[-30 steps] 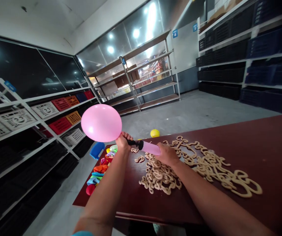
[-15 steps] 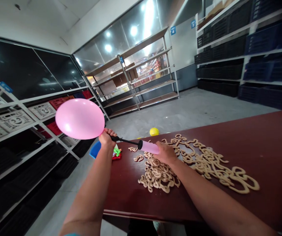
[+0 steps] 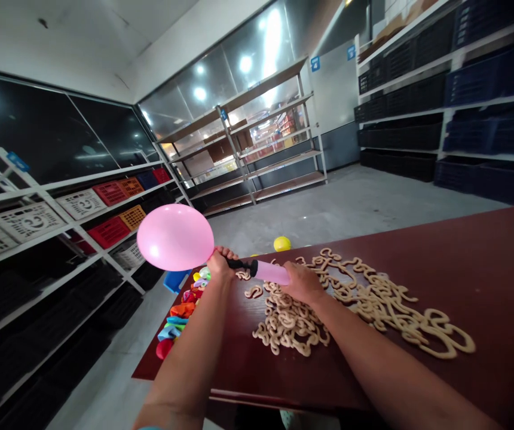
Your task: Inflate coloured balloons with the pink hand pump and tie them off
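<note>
A pink inflated balloon (image 3: 175, 237) hangs out to the left of a hand pump with a pink barrel (image 3: 269, 272) and black end pieces. My left hand (image 3: 221, 263) is closed around the balloon's neck and the pump's black end (image 3: 241, 264). My right hand (image 3: 302, 282) is wrapped round the barrel's other end. The pump's rod is mostly hidden in the barrel. Below and beyond my right hand, a heap of tan, curly, cord-like pieces (image 3: 290, 319) lies on the dark red table (image 3: 257, 370).
Several colourful uninflated balloons (image 3: 182, 309) lie along the table's left side. A blue chair-like thing (image 3: 175, 280) and a yellow balloon (image 3: 282, 243) show past the table's edge. Shelves with crates (image 3: 113, 230) stand left, more racks (image 3: 279, 161) behind, and dark crates (image 3: 400, 131) right.
My left hand has moved right toward my right hand, carrying the balloon along. The pump's black rod, in sight before, has slid into the barrel. More loose balloons now show at left.
</note>
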The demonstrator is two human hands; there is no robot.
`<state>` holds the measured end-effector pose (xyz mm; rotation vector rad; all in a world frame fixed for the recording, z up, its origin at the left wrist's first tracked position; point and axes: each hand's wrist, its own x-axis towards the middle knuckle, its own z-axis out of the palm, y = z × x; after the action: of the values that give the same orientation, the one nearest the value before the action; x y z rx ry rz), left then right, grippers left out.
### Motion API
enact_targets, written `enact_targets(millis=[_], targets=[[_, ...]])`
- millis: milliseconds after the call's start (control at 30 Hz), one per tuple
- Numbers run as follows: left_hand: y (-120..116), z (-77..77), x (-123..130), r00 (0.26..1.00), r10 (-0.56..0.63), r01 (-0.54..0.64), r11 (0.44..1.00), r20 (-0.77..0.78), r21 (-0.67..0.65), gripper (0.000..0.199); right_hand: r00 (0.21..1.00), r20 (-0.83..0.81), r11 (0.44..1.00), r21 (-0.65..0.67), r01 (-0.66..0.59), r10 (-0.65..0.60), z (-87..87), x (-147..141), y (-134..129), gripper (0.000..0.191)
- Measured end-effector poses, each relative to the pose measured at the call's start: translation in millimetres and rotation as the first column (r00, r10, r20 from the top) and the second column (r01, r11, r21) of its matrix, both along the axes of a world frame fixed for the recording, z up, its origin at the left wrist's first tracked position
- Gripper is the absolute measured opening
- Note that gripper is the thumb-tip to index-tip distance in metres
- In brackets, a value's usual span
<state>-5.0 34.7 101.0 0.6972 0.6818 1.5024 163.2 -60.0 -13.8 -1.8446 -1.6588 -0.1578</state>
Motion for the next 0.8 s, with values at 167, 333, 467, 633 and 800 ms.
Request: enact_targets(millis=[167, 333, 467, 633, 800], targets=[[15.9, 35.6, -39.2, 0.998, 0.055, -0.055, 0.995, -0.002, 0.078, 0.016, 1.000, -0.003, 1.000, -0.015, 0.022, -0.022, 1.9, 2.0, -0.1, 0.022], [21.4, 44.6, -52.8, 0.997, 0.080, -0.080, 0.993, 0.000, 0.088, 0.016, 0.999, 0.010, 0.998, -0.038, 0.045, -0.044, 2.8, 2.7, -0.2, 0.024], [16.6, 20.8, -35.5, 0.998, 0.050, -0.052, 0.997, 0.032, 0.052, 0.017, 0.998, 0.029, 0.996, -0.058, 0.065, -0.063, 2.7, 2.7, -1.0, 0.027], [3.9, -15.5, 1.1, 0.999, -0.008, 0.009, 1.000, 0.033, -0.016, 0.020, 0.999, 0.018, 0.998, -0.062, 0.031, -0.030, 1.1, 1.3, -0.9, 0.029], [-4.5, -28.4, 17.2, 1.000, -0.017, 0.017, 1.000, 0.025, -0.022, 0.017, 1.000, 0.018, 0.999, -0.045, 0.013, -0.012, -1.3, 1.3, 0.5, 0.029]])
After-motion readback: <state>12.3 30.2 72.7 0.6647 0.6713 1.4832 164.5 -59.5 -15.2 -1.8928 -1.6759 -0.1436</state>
